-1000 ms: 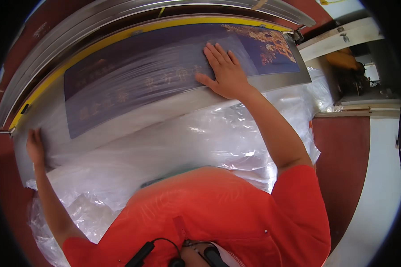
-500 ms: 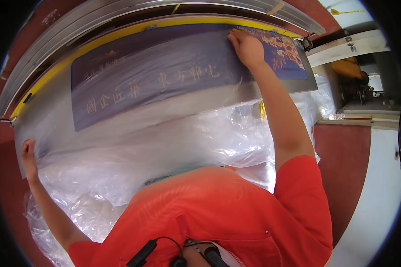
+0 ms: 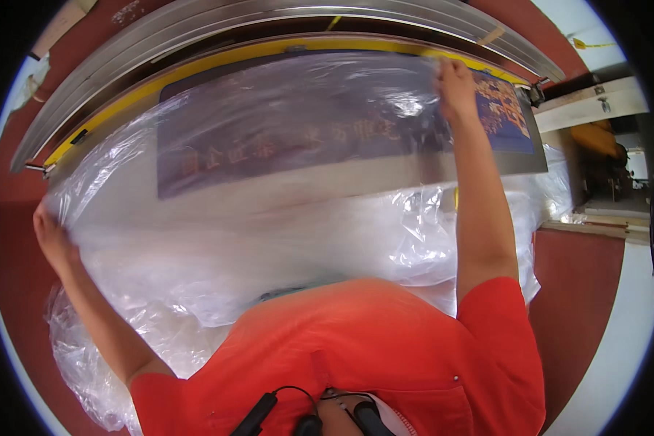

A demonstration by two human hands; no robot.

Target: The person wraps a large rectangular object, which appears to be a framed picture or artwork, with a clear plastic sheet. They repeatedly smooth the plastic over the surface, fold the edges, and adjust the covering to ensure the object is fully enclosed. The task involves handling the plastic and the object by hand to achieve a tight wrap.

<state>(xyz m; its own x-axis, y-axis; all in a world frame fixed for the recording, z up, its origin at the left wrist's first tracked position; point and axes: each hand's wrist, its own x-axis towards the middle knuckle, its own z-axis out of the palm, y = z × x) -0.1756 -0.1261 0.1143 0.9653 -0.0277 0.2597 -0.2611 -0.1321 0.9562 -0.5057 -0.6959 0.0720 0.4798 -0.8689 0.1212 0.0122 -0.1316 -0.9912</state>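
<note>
It looks like a workshop: long metal rails [image 3: 443, 18] run across 12 o'clock beside a yellow strip [image 3: 218, 59], loose plastic film [image 3: 145, 341] bunches at 8 o'clock, red floor [image 3: 578, 283] shows between 3 and 4, and an orange thing [image 3: 592, 144], too dim to identify, sits between 2 and 3.

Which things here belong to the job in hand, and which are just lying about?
Seemingly part of the job:
left hand, at the film's left side
right hand, at the far edge
clear film, partly over the board
grey board with blue print

Seemingly just around:
metal rails, beyond the board
orange thing, right, unclear
</note>
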